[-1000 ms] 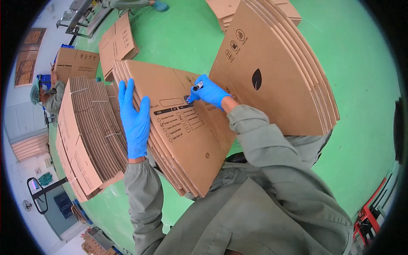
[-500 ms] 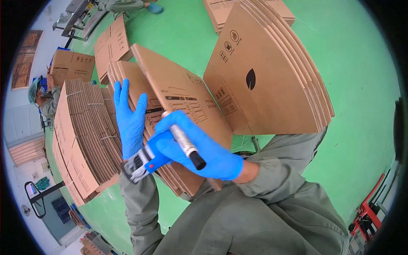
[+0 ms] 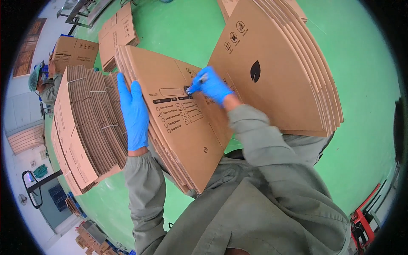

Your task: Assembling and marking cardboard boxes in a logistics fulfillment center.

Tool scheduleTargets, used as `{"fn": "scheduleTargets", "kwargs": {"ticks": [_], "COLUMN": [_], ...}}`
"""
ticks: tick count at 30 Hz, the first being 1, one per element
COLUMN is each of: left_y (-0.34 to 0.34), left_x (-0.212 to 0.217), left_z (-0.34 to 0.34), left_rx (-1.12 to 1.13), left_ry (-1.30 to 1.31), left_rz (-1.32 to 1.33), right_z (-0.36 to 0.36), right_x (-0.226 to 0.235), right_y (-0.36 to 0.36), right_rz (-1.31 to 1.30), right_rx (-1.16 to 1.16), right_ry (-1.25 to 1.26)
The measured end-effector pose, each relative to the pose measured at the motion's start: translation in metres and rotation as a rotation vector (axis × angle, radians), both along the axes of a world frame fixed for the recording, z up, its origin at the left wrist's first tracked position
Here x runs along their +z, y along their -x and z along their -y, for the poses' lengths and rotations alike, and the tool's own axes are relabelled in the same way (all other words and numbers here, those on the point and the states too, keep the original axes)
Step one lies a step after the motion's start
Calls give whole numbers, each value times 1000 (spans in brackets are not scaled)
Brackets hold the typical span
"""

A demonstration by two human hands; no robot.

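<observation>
A stack of flat, folded cardboard cartons [image 3: 182, 148] leans in front of me, its printed face up. My left hand [image 3: 135, 114], blue-gloved, lies along the stack's left edge with its fingers stretched out. Over the upper part of that printed face my right hand [image 3: 214, 87], also gloved, is closed and somewhat blurred. The pale end of a marker pen [image 3: 203, 78] shows between its fingers. A small dark shape sits at the fingertips, against the cardboard; I cannot make it out. More flat cartons [image 3: 276, 72] with a black leaf print stand fanned at the right.
Tied bundles of flat cartons [image 3: 91, 123] stand at the left, with another carton pile [image 3: 118, 36] behind. A co-worker [image 3: 46, 83] handles a carton [image 3: 75, 53] at the far left. Red equipment [image 3: 363, 219] stands on the green floor at the lower right.
My right hand has moved up and away, onto the printed face. The blue-and-grey handheld tool seen in it earlier is no longer plain. A raised carton now lies against the stack beside my left hand.
</observation>
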State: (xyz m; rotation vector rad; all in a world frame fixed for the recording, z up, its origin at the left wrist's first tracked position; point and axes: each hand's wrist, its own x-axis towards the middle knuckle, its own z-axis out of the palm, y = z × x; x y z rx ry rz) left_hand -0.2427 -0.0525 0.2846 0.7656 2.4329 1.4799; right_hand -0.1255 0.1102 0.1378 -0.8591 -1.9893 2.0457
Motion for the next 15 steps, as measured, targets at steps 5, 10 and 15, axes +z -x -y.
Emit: {"fn": "scheduleTargets", "kwargs": {"ticks": [5, 10, 15], "left_y": [6, 6, -7], "left_x": [0, 1, 4], "left_z": [17, 13, 9], "left_rx": [30, -17, -92], "left_ry": [44, -93, -71], "left_rz": [-56, 33, 29], "right_z": [-16, -27, 67], "right_x": [5, 81, 162], "right_y": [0, -49, -83], "right_rz": [-58, -343, -674], "right_rx": [49, -345, -80], "right_ry": [195, 331, 515]}}
